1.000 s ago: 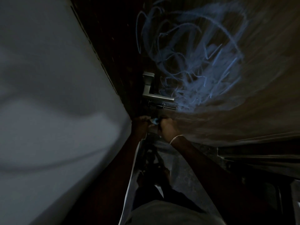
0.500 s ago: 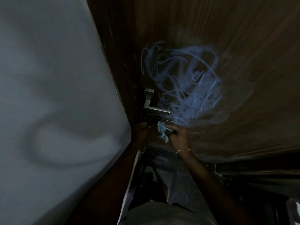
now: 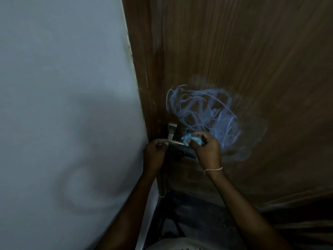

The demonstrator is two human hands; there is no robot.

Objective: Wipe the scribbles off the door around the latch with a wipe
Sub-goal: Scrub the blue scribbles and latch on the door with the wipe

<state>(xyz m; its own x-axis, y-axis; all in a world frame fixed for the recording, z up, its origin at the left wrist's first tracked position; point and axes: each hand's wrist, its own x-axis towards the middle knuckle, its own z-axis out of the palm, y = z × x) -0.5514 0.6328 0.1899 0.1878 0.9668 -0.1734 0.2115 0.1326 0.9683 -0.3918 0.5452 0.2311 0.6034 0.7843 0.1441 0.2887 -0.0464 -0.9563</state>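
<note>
A brown wooden door (image 3: 252, 51) carries a tangle of pale blue scribbles (image 3: 203, 114), smeared at its right and lower edges. A metal latch (image 3: 172, 134) sits at the door's left edge, just below and left of the scribbles. My right hand (image 3: 207, 148) pinches a crumpled light blue wipe (image 3: 191, 138) right beside the latch, at the lower left fringe of the scribbles. My left hand (image 3: 155, 150) has its fingers curled against the left end of the latch bar; the dim light hides the exact grip.
A pale grey wall (image 3: 63, 105) fills the left half of the view and meets the dark door frame (image 3: 137, 69). A dark floor (image 3: 194, 213) lies below, between my arms. The scene is dim.
The view has tilted down, so the scribbles sit lower in frame. My right hand has risen with the wipe from below the latch to beside it. My left hand stays at the latch.
</note>
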